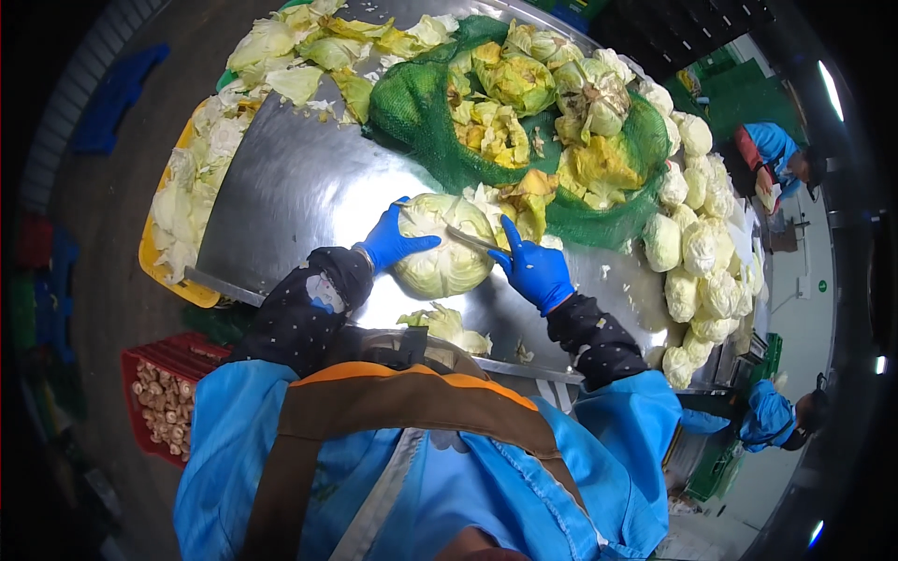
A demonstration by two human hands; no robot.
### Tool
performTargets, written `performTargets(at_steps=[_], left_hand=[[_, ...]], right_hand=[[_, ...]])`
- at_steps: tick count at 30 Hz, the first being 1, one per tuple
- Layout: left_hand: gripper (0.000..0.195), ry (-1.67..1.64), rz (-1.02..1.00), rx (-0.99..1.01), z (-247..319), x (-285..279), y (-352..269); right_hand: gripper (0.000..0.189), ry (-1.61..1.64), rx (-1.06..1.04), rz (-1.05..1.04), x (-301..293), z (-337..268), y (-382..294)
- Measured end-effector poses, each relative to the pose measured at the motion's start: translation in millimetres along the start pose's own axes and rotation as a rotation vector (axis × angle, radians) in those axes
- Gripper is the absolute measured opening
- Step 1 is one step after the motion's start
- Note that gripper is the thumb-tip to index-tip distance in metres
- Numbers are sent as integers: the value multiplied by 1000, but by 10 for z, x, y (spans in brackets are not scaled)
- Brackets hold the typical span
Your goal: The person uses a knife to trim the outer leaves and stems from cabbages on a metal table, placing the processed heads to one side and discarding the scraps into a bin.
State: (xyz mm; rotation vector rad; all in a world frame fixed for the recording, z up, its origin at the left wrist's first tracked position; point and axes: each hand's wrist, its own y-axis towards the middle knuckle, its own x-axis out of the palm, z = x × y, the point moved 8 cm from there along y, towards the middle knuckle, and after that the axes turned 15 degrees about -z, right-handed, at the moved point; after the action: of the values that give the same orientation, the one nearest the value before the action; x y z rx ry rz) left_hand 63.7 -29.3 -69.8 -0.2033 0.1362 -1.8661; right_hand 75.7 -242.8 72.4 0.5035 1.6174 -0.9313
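Observation:
A pale green cabbage head (440, 263) lies on the stainless steel table (302, 189) before me. My left hand (393, 240), in a blue glove, grips its left side with the thumb across the top. In my blue-gloved right hand (534, 270) is a knife (477, 240), its blade against the upper right of the cabbage near the stem end. My right index finger points forward along the knife; the handle is hidden in my palm. Loose leaves (449, 326) lie at the table's near edge. Yellowed leaves (526, 203) sit just beyond the cabbage.
An open green mesh sack (414, 91) holds yellowed cabbages. Trimmed cabbages (701, 245) are piled along the right side. A yellow crate (147, 245) of cut leaves stands at the left, above a red crate (130, 393) of mushrooms. Two people in blue (772, 151) are off to the right.

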Motion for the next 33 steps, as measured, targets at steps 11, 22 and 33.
performTargets(at_steps=[11, 22, 33], left_hand=[[109, 118, 259, 112, -165, 102, -310], [104, 738, -7, 228, 1028, 23, -113], [124, 789, 27, -33, 693, 302, -172]], right_hand=[[49, 699, 206, 182, 1318, 457, 333], [45, 986, 270, 138, 733, -31, -589], [54, 293, 249, 28, 311, -272, -339]])
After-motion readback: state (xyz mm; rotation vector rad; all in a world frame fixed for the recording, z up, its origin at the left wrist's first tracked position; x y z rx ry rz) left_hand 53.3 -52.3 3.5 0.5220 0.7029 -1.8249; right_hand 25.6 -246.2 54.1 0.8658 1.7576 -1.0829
